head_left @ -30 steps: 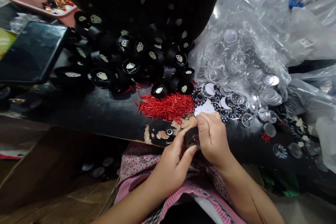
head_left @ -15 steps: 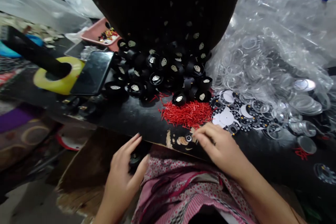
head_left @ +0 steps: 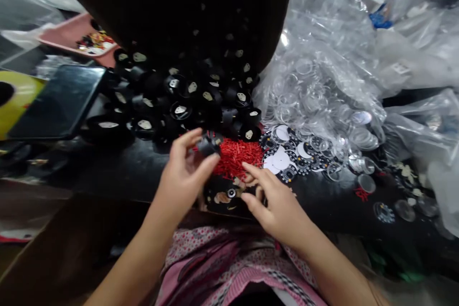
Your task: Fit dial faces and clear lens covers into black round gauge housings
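My left hand [head_left: 184,172] is raised over the black table, thumb and fingers pinched on a small black round cap [head_left: 208,145]. Just beyond it lies a heap of small red pins [head_left: 238,157]. My right hand [head_left: 274,201] rests low at the table's near edge, fingers stretched out toward the red pins and next to a tiny round eyelet part [head_left: 231,193]. Printed round dial discs [head_left: 287,160] lie right of the pins. A big pile of black caps [head_left: 186,100] with white tabs spills from a dark sack behind.
Clear plastic bags hold several transparent round lenses [head_left: 322,100] at right; loose lenses [head_left: 366,182] lie on the table. A dark phone [head_left: 59,103] and a yellow ring [head_left: 14,100] sit at left, with a pink tray [head_left: 75,38] behind. A patterned pink cloth [head_left: 229,263] covers my lap.
My left hand came up from below the table edge at my lap and now holds a black cap near the red pins. My right hand shifted slightly and spread its fingers.
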Tool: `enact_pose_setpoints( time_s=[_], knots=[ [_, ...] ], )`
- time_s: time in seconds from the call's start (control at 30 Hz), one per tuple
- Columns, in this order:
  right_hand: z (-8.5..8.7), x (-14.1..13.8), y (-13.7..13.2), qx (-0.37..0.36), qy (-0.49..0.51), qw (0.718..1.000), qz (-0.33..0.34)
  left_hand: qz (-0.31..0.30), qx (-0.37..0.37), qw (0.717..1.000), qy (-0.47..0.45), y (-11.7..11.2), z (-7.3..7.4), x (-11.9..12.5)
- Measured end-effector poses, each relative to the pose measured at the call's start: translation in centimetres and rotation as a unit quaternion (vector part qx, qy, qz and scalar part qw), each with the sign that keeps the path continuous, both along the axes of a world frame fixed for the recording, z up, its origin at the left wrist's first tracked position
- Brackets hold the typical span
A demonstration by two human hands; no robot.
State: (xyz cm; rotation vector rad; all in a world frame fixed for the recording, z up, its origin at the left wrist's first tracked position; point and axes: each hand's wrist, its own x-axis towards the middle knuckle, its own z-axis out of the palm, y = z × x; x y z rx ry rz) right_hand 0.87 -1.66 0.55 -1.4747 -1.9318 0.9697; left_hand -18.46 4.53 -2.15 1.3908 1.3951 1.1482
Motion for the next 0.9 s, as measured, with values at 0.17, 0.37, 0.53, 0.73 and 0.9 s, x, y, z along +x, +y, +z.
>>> enact_pose_setpoints(
  time_s=[0.17,0.37,0.53,0.73,0.9],
  knots=[
    [0.0,2.0,0.9,0.059,-0.046,0.997,0.014,-0.035,-0.062,0.997,0.027,-5.1,0.1,0.0],
    [-2.0,7.0,3.2,0.088,-0.296,0.941,-0.139,0.033,-0.216,0.919,-0.327,-6.0,-0.4,1.9],
    [-1.7,5.0,2.0,0.09,-0.097,0.975,-0.179,0.039,-0.336,0.817,-0.467,-5.6,0.2,4.4],
    [-1.0,1.5,0.1,0.096,0.055,0.992,-0.059,0.055,-0.325,0.773,-0.542,-4.8,1.1,5.4],
    [-1.1,1.6,0.9,0.018,0.076,0.99,-0.114,0.035,-0.298,0.776,-0.555,-5.4,1.1,5.5]
  ],
)
